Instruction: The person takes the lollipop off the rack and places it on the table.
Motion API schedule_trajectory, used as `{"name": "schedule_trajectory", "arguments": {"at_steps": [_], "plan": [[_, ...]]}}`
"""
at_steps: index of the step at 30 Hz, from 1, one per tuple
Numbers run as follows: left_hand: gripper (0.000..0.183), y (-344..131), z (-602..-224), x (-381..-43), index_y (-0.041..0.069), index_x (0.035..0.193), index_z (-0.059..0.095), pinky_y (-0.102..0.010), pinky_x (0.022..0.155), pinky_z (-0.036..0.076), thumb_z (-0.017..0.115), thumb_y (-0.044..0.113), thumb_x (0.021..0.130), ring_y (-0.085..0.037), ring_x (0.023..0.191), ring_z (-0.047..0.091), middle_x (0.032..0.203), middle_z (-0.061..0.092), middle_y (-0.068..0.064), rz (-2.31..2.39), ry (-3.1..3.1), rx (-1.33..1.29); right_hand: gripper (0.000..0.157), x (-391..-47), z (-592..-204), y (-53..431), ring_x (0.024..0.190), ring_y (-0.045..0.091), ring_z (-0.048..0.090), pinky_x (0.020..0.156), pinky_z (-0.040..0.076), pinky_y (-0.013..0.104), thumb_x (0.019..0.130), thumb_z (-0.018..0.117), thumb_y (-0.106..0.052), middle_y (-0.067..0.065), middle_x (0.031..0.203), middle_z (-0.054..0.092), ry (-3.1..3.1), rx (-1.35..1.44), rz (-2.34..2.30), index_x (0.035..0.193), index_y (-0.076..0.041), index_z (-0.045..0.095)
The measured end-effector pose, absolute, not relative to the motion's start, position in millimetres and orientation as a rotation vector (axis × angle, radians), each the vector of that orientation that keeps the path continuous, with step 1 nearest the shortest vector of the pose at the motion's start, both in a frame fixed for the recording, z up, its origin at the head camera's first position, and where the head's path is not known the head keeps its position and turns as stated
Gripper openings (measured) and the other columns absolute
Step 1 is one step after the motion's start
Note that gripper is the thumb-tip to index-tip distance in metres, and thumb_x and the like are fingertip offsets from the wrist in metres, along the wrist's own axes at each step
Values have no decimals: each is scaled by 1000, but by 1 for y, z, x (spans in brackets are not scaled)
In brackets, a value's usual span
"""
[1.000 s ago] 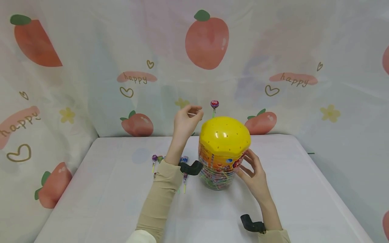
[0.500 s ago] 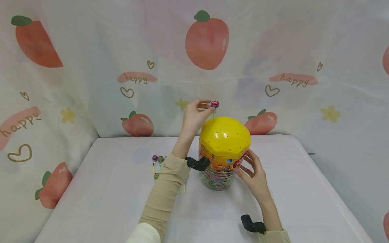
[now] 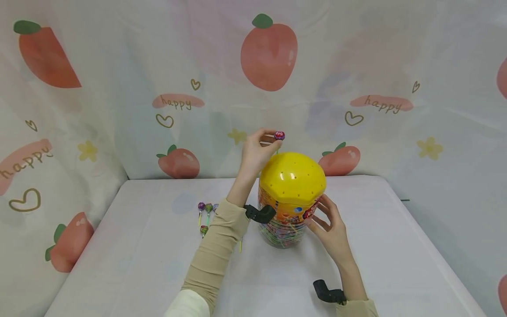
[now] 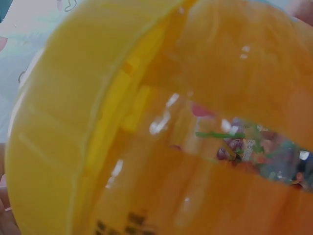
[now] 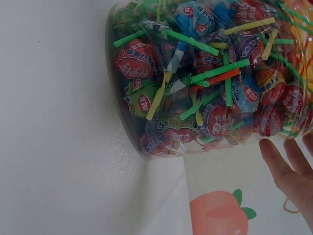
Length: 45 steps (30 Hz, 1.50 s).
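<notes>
A wrapped lollipop (image 3: 279,135) stands upright at the back of a yellow domed lid (image 3: 293,176) dotted with small holes. My left hand (image 3: 255,152) pinches it just below its round head, hiding most of the stick. Beneath the lid is a clear jar (image 3: 282,235) with an orange label, packed with lollipops. My right hand (image 3: 333,233) rests its spread fingers and thumb against the jar's right side. In the right wrist view those fingers (image 5: 279,169) lie fairly straight, tips at the jar wall. The left wrist view is filled by the lid (image 4: 58,122) and orange label (image 4: 234,54).
Several loose lollipops (image 3: 208,208) lie on the white tablecloth (image 3: 158,255) left of the jar, some hidden behind my left sleeve (image 3: 215,246). A printed curtain (image 3: 222,57) hangs behind the table. Black wrist mounts (image 3: 259,214) stick out from both wrists.
My left hand has moved right from beside the jar to the upright lollipop and now pinches it. The lollipop sits very slightly lower. My right hand stays at the jar.
</notes>
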<state>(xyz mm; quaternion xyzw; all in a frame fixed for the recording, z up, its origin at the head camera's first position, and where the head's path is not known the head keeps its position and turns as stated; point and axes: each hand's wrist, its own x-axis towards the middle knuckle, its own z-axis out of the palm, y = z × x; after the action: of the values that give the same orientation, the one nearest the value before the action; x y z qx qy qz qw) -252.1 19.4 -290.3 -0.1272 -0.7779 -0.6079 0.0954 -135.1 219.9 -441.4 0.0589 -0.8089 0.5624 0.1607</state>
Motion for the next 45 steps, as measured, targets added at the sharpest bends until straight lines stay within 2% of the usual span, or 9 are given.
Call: {"name": "schedule_trajectory", "arguments": {"at_steps": [16,24,35,45], "plan": [[27,21,-293,-253,11,114,65,-33,85,56,68,18,88,-24,90,68,103,69,-10,-1788,-2277,-380,75,-135,-442,221,124,-4,39,94,46,13,87,68,-9,7,149,38,-2316,164,1607,150,-20,29],[26,17,-282,-248,13,114,65,-30,81,55,67,20,89,-23,86,69,101,71,-9,-1799,-2168,-439,75,-135,-441,220,124,-4,39,94,45,13,87,68,-8,6,150,37,-2314,174,1604,150,-21,29],[24,3,-280,-228,10,110,66,-26,80,51,68,20,88,-23,84,64,98,69,-10,-1786,-2110,-439,76,-135,-443,221,124,-5,39,93,46,13,87,69,-8,6,150,37,-2318,173,1583,150,-21,29],[22,-23,-299,-207,9,106,68,-26,73,48,69,19,87,-20,79,60,93,68,-12,-1815,-2098,-364,76,-136,-443,220,124,-5,39,93,45,11,87,68,-8,6,150,37,-2314,173,1584,150,-21,29]]}}
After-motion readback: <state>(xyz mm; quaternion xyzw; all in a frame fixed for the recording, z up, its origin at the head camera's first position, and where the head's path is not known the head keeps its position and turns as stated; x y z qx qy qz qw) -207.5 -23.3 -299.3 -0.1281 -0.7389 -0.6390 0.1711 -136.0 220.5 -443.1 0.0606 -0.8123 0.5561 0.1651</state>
